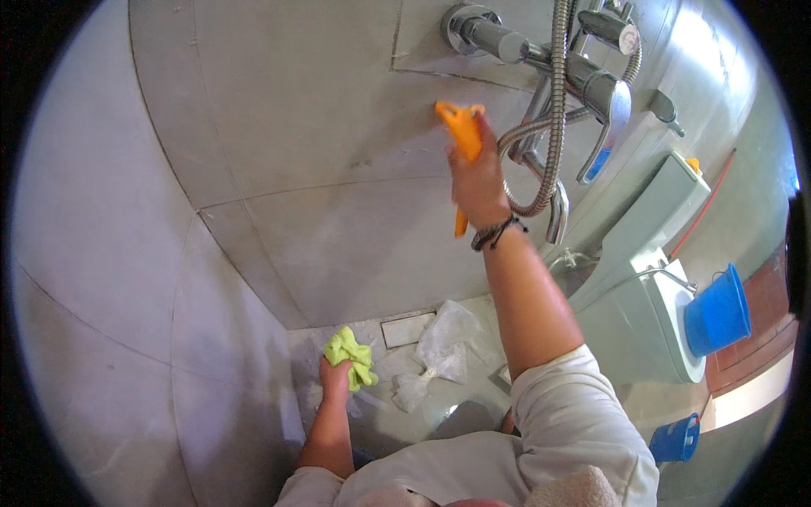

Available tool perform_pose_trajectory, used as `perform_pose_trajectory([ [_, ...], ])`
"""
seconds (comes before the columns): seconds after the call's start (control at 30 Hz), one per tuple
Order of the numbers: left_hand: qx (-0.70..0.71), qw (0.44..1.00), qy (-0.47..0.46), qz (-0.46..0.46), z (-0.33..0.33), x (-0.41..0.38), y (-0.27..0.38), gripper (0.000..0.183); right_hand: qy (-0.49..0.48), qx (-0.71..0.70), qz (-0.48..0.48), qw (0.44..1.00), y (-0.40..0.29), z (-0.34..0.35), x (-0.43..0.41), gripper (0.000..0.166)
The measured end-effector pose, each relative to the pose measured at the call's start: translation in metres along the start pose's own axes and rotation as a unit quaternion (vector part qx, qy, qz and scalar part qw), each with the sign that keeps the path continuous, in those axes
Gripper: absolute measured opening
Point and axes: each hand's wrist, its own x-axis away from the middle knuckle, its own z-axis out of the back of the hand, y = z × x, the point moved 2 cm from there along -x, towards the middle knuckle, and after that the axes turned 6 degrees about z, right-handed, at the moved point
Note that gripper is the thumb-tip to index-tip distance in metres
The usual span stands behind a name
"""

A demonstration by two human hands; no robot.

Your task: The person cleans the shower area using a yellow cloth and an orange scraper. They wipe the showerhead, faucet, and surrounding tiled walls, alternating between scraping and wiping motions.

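My right hand (479, 187) is raised in front of the grey tiled wall (329, 127), gripping an orange plastic hand tool (467, 136). The tool's wider end points up toward the tiles, and the handle's lower tip shows below my palm. Whether it touches the wall I cannot tell. Lower down on the left, my left hand (334, 377) is closed around a crumpled lime-green cloth (351, 360), above the floor near the corner. Just right of my right hand hangs a chrome shower mixer (595, 82) with a looped metal hose (556, 114).
A knotted clear plastic bag (447, 339) lies on the floor by a rectangular drain cover (407, 331). To the right stands a toilet (624, 336) with a blue bucket (716, 314) on it. Another blue bucket (675, 439) is lower right. A spout (557, 215) juts out beside my right wrist.
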Motion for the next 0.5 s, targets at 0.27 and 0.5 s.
perform_pose_trajectory([
  [0.27,-0.027,1.0,-0.006,0.013,0.006,0.004,-0.004,0.041,0.067,0.079,0.155,0.982,0.013,-0.015,0.014,0.057],
  [0.5,0.038,0.999,-0.018,0.011,0.012,0.002,-0.007,0.042,0.015,-0.074,-0.028,0.997,-0.017,-0.007,-0.014,0.057],
])
